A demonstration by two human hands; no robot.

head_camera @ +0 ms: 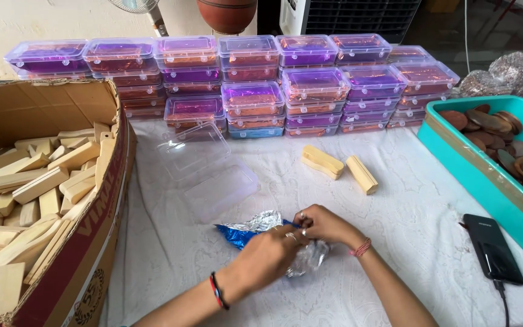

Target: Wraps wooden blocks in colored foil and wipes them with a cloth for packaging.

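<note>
Cardboard first: the big box (92,254) at my left is heaped with pale wooden blocks (37,181), its wall standing right at the table's edge beside my left forearm. Behind everything runs a wall of stacked plastic boxes (255,97), purple and orange inside, lids on. To my right sits a teal tray (485,175) of brown wooden discs, and just below it a black phone (493,247) on its cable.

On the white cloth (407,224) lies an open clear box (207,169) — lid flung back, nothing in it that I can see — and beyond it two loose blocks (340,166), apart from each other.

The foil (255,230), blue on one face and silver on the other, lies crumpled on the cloth right under my hands, near the open box. My left hand (267,254) is closed over it, fingers pinching a fold; my right hand (322,225) pinches it too, fingertips meeting the left's. What the foil wraps, if anything, I cannot tell.

Risks as I judge them — foil this thin could tear if my two pinches pull against each other. A wide sweep of my left elbow could knock the cardboard wall. The phone's cable lies near my right forearm, and a careless drag could snag it.
</note>
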